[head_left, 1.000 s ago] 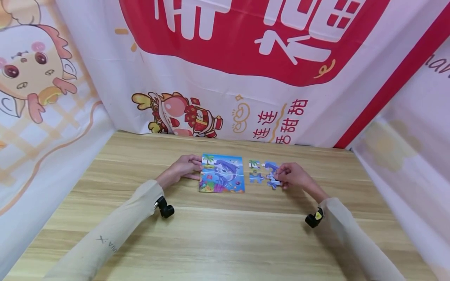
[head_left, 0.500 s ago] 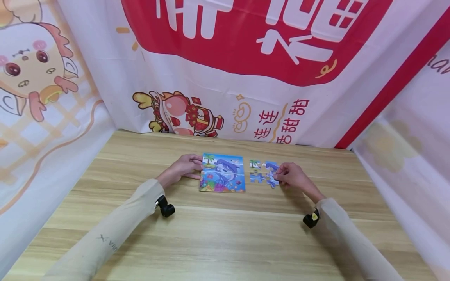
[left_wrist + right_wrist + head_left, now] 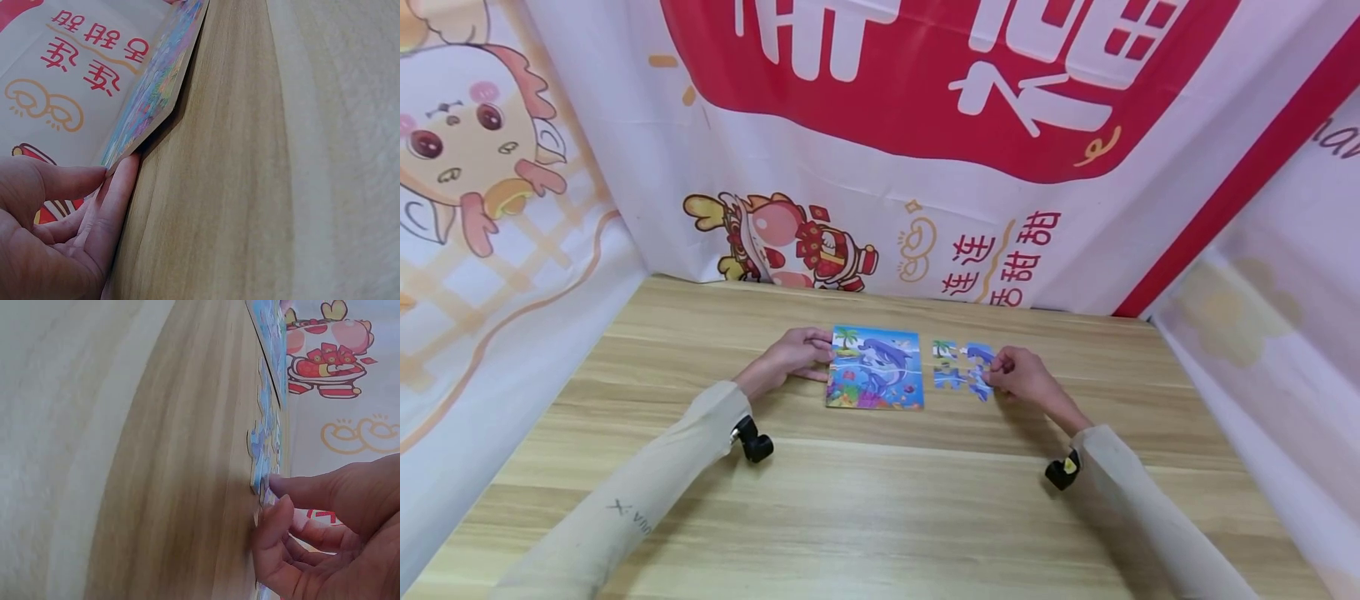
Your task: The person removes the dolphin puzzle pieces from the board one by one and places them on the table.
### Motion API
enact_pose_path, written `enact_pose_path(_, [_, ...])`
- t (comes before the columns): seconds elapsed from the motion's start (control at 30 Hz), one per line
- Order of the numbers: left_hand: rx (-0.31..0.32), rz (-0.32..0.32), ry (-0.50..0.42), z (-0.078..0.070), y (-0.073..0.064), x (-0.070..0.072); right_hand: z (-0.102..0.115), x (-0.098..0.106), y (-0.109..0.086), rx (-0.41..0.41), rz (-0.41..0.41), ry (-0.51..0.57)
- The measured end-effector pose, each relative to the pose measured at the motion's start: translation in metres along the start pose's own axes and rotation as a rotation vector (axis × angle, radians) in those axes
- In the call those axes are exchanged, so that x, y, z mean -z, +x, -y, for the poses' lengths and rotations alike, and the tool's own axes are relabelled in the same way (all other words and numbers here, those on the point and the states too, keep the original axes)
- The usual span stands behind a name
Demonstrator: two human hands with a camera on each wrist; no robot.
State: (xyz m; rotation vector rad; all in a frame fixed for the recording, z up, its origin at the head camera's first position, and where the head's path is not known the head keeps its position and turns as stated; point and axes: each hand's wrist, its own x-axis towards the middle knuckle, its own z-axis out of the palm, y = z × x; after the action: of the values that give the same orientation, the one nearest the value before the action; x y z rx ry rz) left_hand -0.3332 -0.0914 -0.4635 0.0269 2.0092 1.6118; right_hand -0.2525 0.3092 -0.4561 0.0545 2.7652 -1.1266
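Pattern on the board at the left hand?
The board: a purple-blue dolphin in blue sea, palm tree at upper left. Best in the head view.

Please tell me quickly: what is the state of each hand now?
Left hand: holding the dolphin picture board by its edge.
Right hand: pinching a puzzle piece.

Right of frame centre | lower-right puzzle piece [image 3: 978, 386], pinched by right hand [image 3: 1026, 377]: nudged slightly upward | black wrist camera [image 3: 1062, 472] below: shifted slightly left

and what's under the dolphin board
Wooden table, shadowed along the near edge of the dolphin board. The left hand holds its left side; anything deeper beneath is covered.
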Motion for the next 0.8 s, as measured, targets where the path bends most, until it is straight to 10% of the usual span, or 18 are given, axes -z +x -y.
enact_pose_path(0.4, [-0.010,0.009,-0.020,0.003,0.002,0.001,0.027,-0.014,-0.004,0.104,-0.081,0.055])
enact_pose_path(0.8, [-0.012,0.017,-0.028,0.001,0.000,0.003,0.073,-0.052,0.006,0.205,0.048,0.131])
